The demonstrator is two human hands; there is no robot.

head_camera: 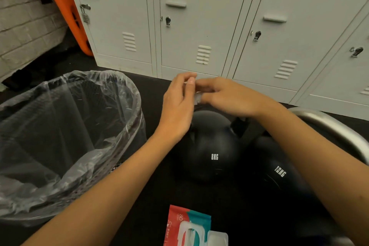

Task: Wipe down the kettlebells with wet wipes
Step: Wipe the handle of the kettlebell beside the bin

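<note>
Two black kettlebells stand on the dark floor: one marked 8KG [211,152] in the middle and one marked 12KG [279,173] to its right. Above the 8KG bell, my left hand [179,104] and my right hand [225,98] meet and pinch a small white wet wipe [197,97] between their fingertips. The wipe is mostly hidden by the fingers. A red and teal pack of wet wipes [189,227] lies near the bottom edge with its lid flap open.
A black bin lined with a clear plastic bag [65,136] stands to the left. Grey lockers [199,26] line the back. An orange board [65,6] leans at the far left. A curved metal handle [335,128] shows at right.
</note>
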